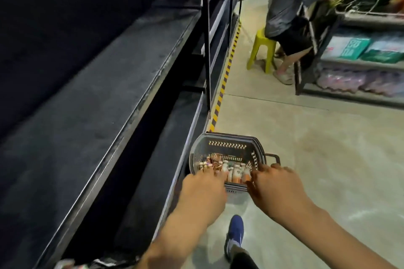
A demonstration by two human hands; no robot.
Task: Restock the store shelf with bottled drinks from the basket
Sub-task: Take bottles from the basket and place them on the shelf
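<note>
1. The left hand (pixel 203 183) reaches down over the near rim of the basket (pixel 227 137), its fingers dipping among the bottle caps. The fingertips are blurred, so I cannot tell whether they have closed on a bottle.
2. The right hand (pixel 275 181) lies over the basket's near right corner with its fingers bent down and spread. Whether it holds a bottle, steadies the wall, or neither is unclear.
3. The bottled drinks (pixel 236 172) stand upright and packed together in the bottom of the basket, caps up. That probably explains the top-down reach with both hands.
4. The basket sits on the floor (pixel 306 148), just beside the foot of the shelf (pixel 87 105). Judging from that spot, each lift to the shelf should be short.
5. The basket's folded handle (pixel 273 157) juts out on the right, close to the right hand's knuckles, and could catch a rising wrist.
6. The shelf's dark, bare-looking deck runs along the left, with a lower tier under it. A raised front lip and an upright post (pixel 206 39) are what a bottle would have to clear.
7. The person's blue shoe (pixel 236 231) is planted just short of the basket.
8. Well apart, yellow-black hazard tape (pixel 227 67) edges the shelf base. Another person sits on a yellow stool (pixel 262 48) at a stocked rack (pixel 349 65), out of the way.
</note>
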